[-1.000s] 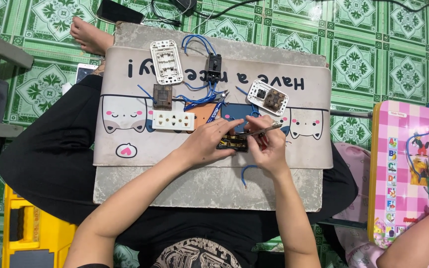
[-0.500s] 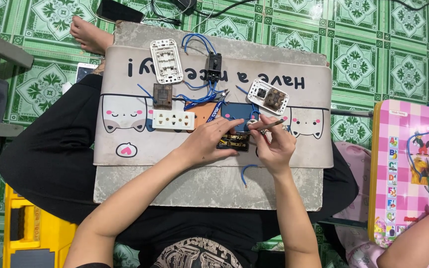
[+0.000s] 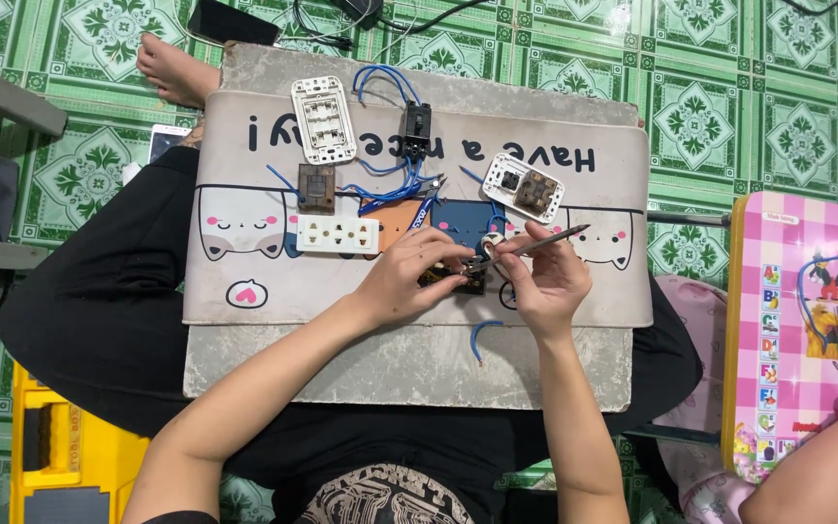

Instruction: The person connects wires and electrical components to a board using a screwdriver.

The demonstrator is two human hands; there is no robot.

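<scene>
1. The left hand lies curled on a small dark switch block with brass bits; its grip is pressed down on that block; it sits in the same spot as half a second ago, so the block is held steady.

2. The right hand pinches a thin silver screwdriver; the tool's far end points to about 2 o'clock and its tip meets the block by the left fingers; a second ago the tool lay lower and flatter, and now it is lifted a little, so the hand looks to be turning or moving the tip on the block.

3. A small white round piece sits just at 12 o'clock from the tip, touching the right fingers.

4. The block is near the middle of the pale mat with cat faces, which covers a grey stone worktop on the lap.

5. At 12 o'clock from the hands lie blue wires, a black switch and a white switch plate; at 10 o'clock, a white socket strip and a brown square part; at 1 o'clock, a white plate with a brown insert; none of these have moved.

6. At 3 o'clock stands a pink checked small table; another person's arm rests there.
</scene>
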